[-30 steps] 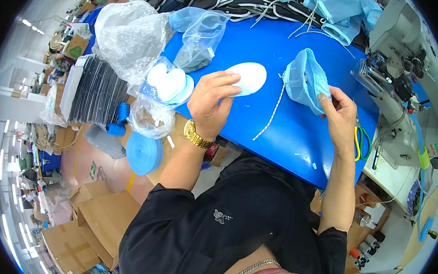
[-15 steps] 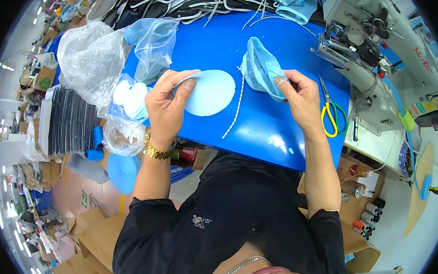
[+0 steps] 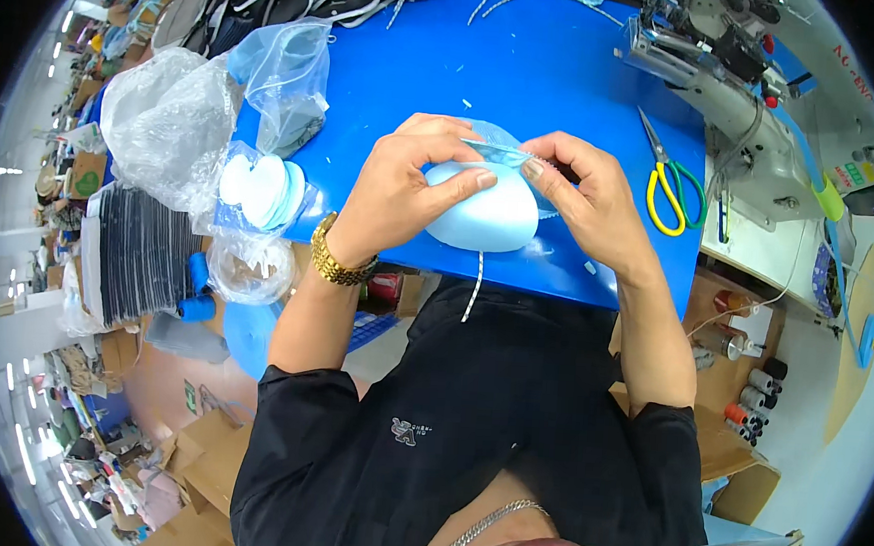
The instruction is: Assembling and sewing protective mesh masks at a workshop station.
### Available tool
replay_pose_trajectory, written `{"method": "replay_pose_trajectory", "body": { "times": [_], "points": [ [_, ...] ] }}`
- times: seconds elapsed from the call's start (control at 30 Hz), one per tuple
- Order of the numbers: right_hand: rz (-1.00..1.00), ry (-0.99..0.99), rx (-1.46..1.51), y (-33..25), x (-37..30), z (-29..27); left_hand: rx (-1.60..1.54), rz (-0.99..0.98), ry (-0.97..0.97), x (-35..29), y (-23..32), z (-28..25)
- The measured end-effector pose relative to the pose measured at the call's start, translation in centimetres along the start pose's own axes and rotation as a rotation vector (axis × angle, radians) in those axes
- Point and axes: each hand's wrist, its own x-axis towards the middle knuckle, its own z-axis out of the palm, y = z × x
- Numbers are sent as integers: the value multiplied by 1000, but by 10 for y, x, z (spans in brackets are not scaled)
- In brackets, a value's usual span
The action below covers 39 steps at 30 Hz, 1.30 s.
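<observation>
Hands (image 3: pixel 390 188) angle inward, nearly meeting, left hand (image 3: pixel 390 188) pinching the pale oval (image 3: pixel 485 216), right hand (image 3: pixel 601 205) the blue mesh piece (image 3: pixel 495 134).

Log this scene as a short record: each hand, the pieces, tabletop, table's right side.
Left hand: left hand grips the pale blue oval piece, thumb on its near face
Right hand: right hand pinches the light blue mesh piece by its edge
Pieces: brought together, the oval in front, partly hiding the mesh
Cord: patterned cord shows below the oval
Tabletop: blue table; scissors with yellow and green handles, right; more ovals, left
Right side: sewing machine
</observation>
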Motion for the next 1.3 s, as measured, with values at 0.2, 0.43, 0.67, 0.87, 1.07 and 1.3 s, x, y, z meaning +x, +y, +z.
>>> {"method": "replay_pose_trajectory", "body": {
  "times": [0.2, 0.43, 0.67, 0.87, 1.07, 1.3],
  "points": [
    [28, 2, 84, 3, -4, 1, -101, -71, 30, -6, -6, 7],
    [134, -155, 219, 7, -5, -5, -165, -132, 94, -14, 0, 13],
    [13, -57, 18, -1, -9, 3, -235, -240, 108, -15, 3, 13],
    [3, -8, 14, -4, -12, 10, -254, -245, 140, -18, -1, 16],
    [-41, 27, 1, 0, -15, 13, -299, -250, 199, -19, -2, 24],
    [34, 38, 29, 2, -19, 15, -299, -192, 252, -21, 0, 26]
  ]
}}
